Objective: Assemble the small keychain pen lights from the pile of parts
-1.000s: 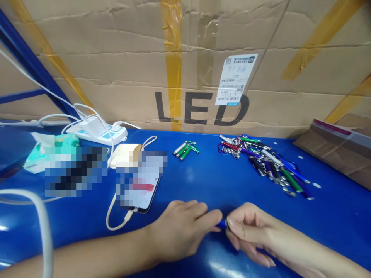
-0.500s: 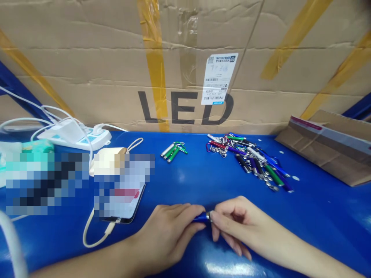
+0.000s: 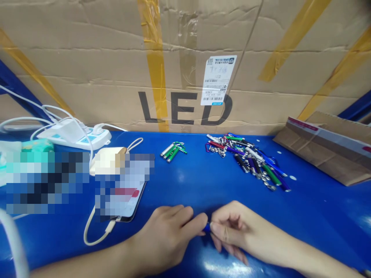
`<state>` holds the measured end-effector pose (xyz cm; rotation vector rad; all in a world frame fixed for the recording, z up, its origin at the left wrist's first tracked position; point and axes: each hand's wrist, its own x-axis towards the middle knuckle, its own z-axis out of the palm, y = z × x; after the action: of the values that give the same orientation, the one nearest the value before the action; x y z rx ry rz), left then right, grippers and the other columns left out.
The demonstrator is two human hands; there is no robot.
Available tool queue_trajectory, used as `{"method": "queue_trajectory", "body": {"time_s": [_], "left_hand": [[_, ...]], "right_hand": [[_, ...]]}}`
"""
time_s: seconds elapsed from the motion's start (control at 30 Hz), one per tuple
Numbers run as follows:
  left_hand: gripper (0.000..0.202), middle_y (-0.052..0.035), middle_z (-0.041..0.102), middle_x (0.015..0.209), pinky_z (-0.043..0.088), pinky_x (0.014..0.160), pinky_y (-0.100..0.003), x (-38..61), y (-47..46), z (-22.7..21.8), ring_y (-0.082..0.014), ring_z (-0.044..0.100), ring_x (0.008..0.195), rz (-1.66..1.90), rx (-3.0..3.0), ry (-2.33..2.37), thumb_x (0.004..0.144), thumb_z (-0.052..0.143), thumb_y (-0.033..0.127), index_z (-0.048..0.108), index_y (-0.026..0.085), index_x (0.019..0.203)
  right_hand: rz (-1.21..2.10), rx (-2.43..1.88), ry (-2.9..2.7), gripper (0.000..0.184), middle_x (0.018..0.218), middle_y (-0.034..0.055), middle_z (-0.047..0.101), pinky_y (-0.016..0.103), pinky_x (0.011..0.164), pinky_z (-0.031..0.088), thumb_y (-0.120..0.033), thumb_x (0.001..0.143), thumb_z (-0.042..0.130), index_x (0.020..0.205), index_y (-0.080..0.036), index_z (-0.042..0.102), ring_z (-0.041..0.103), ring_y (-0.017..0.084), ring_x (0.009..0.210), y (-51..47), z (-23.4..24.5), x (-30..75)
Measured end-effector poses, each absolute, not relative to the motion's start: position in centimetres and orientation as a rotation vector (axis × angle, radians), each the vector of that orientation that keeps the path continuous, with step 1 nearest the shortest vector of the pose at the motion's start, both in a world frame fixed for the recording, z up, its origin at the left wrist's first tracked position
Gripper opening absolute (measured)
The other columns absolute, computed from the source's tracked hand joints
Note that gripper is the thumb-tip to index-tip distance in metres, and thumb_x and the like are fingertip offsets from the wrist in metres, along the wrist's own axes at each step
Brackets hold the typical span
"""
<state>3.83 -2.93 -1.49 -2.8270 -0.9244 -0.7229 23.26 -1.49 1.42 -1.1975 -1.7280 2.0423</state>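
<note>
Down at the far left of the blue worktop (image 3: 319,208), a white power strip (image 3: 75,138) lies with white cables plugged into it, and nearer lies a phone (image 3: 129,200) with a cream charging cable (image 3: 95,231) running from its near end. Just right of the phone, at the near edge, the left hand (image 3: 166,237) rests on the worktop with its grip closed on one end of a small blue keychain torch (image 3: 206,227), of which only a short bit shows between the two hands. The right hand (image 3: 232,229) meets it from the right, thumb and forefinger pinched together on the torch's other end, the remaining fingers curled down toward the worktop. Farther back, about midway across, three small green and silver torches (image 3: 173,150) lie together. To their right spreads a loose pile of keychain torches (image 3: 249,160) in mixed colours. At the far right a flattened cardboard piece (image 3: 324,148) lies against the big cardboard box (image 3: 116,58) marked LED.
</note>
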Motion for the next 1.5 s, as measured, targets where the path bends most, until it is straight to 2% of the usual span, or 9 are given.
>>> {"method": "queue_trajectory", "body": {"time_s": [0.27,0.6,0.77,0.87,1.0,1.07,1.2,1.33,1.5], "left_hand": [[0.023,0.0017,0.059,0.06,0.039,0.043,-0.024,4.1,-3.0,-1.5,-0.014,0.056,0.048,-0.827,-2.813,-0.969,0.096,0.024,0.02,0.047,0.019,0.096],[0.016,-0.0014,0.068,0.073,0.048,0.053,-0.025,3.9,-2.9,-1.3,-0.0165,0.064,0.059,-1.027,-2.955,-1.114,0.094,0.033,0.023,0.045,0.019,0.105],[0.013,0.0004,0.068,0.077,0.048,0.057,-0.025,3.9,-2.9,-1.2,-0.0165,0.065,0.064,-1.004,-3.015,-1.195,0.094,0.035,0.023,0.046,0.022,0.101],[0.013,0.0019,0.067,0.079,0.047,0.057,-0.022,3.8,-2.9,-1.1,-0.0149,0.066,0.067,-0.994,-3.064,-1.272,0.092,0.037,0.021,0.045,0.024,0.102],[0.017,0.0033,0.067,0.08,0.046,0.057,-0.021,3.7,-2.8,-1.2,-0.0136,0.066,0.066,-1.027,-3.074,-1.277,0.09,0.039,0.021,0.042,0.025,0.107],[0.017,0.0036,0.067,0.08,0.046,0.058,-0.021,3.7,-2.8,-1.2,-0.0137,0.066,0.067,-1.023,-3.091,-1.271,0.09,0.039,0.021,0.042,0.026,0.106],[0.016,0.0039,0.067,0.081,0.046,0.06,-0.022,3.8,-3.0,-1.3,-0.0139,0.066,0.069,-0.983,-3.12,-1.299,0.09,0.04,0.022,0.043,0.026,0.105],[0.014,0.0043,0.067,0.081,0.044,0.061,-0.022,3.8,-3.1,-1.2,-0.0138,0.065,0.07,-0.926,-3.137,-1.327,0.091,0.04,0.022,0.045,0.026,0.103],[0.016,0.0035,0.068,0.085,0.044,0.063,-0.024,3.8,-3.1,-1.3,-0.015,0.066,0.073,-0.922,-3.144,-1.324,0.091,0.039,0.023,0.044,0.027,0.106]], "right_hand": [[2.395,-1.077,-1.2,0.046,0.04,-0.0078,0.041,0.013,0.027,0.026,-0.056,0.068,0.064,0.057,-0.013,0.052,0.036,0.002,0.029,-1.4,1.1,23.1],[2.127,-1.114,-1.427,0.05,0.035,-0.0075,0.042,0.012,0.028,0.022,-0.061,0.071,0.057,0.056,-0.013,0.052,0.033,0.002,0.027,-1.1,1.2,22.9],[2.027,-1.12,-1.585,0.054,0.038,-0.0075,0.041,0.014,0.029,0.028,-0.066,0.074,0.048,0.061,-0.014,0.052,0.033,0.003,0.028,-0.8,1.3,22.9],[1.592,-1.239,-1.822,0.05,0.048,-0.0039,0.047,0.018,0.036,0.037,-0.061,0.082,0.04,0.069,-0.015,0.057,0.042,0.007,0.037,0.0,1.7,23.7],[0.361,-1.421,-2.137,0.026,0.083,0.0054,0.063,0.029,0.066,0.047,-0.041,0.084,0.05,0.088,-0.019,0.063,0.059,0.018,0.075,2.6,2.2,26.7],[0.075,-1.484,-2.121,0.026,0.097,0.0083,0.063,0.035,0.076,0.047,-0.038,0.083,0.052,0.098,-0.018,0.062,0.059,0.022,0.088,4.3,2.1,28.7],[-0.184,-1.581,-2.095,0.046,0.117,0.0132,0.058,0.045,0.088,0.043,-0.044,0.08,0.054,0.117,-0.017,0.053,0.053,0.03,0.108,7.1,1.0,32.0],[-0.184,-1.633,-2.253,0.067,0.136,0.0143,0.043,0.054,0.1,0.029,-0.056,0.078,0.051,0.131,-0.017,0.04,0.038,0.031,0.125,8.4,-0.7,33.2],[-0.083,-1.712,-2.343,0.064,0.134,0.0139,0.046,0.055,0.105,0.018,-0.059,0.083,0.041,0.129,-0.015,0.045,0.035,0.029,0.127,8.7,-1.4,32.7]]}}
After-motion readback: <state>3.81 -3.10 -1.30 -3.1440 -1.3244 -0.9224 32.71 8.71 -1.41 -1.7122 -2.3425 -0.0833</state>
